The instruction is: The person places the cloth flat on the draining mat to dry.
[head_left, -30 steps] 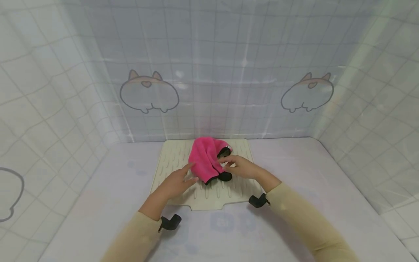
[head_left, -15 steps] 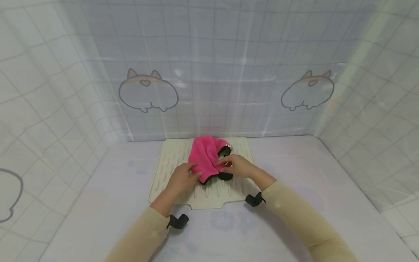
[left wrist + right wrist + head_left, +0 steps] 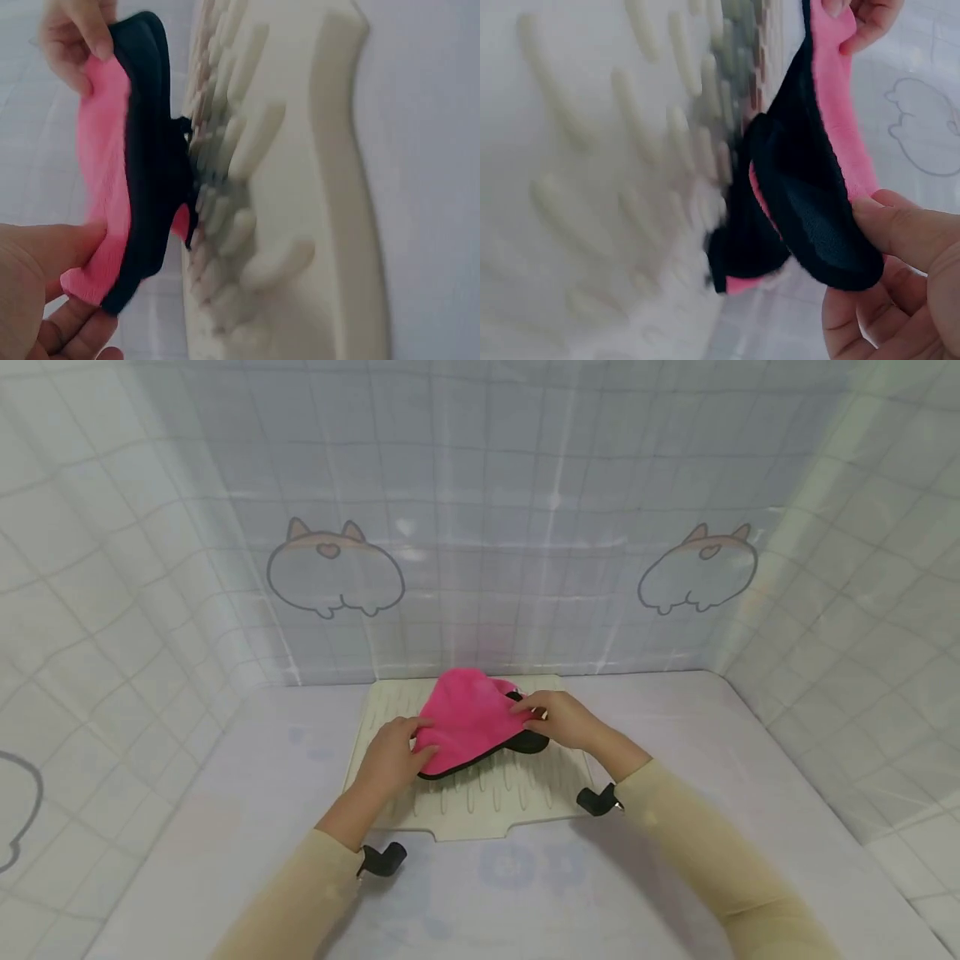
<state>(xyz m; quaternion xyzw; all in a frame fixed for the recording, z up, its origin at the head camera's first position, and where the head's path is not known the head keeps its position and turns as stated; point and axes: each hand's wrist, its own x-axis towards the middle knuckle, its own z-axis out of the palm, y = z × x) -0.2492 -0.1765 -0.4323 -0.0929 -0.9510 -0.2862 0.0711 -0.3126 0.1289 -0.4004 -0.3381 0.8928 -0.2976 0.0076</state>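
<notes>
A soft pink cloth (image 3: 472, 714) with black edging and a dark underside is stretched between both hands, close over a cream ribbed mat (image 3: 472, 822). My left hand (image 3: 388, 756) pinches its left front corner, thumb on the pink face, as the left wrist view shows. At the right end of the edge my right hand (image 3: 566, 720) pinches the cloth between thumb and fingers. The right wrist view shows the black underside (image 3: 810, 217) and a rounded black flap hanging below the pink part. A fold of the cloth lies at the back near the right fingers.
The mat lies on a pale, faintly printed tabletop (image 3: 645, 877) against the back wall. Grid-patterned sheeting (image 3: 487, 527) with cartoon animal prints encloses the back and both sides. A small black device (image 3: 384, 860) is strapped at the left wrist, another (image 3: 597, 800) at the right.
Both hands have taken hold of the cloth. They have drawn apart, left hand leftward and right hand rightward and up, pulling its front edge into a taut slanted line.
</notes>
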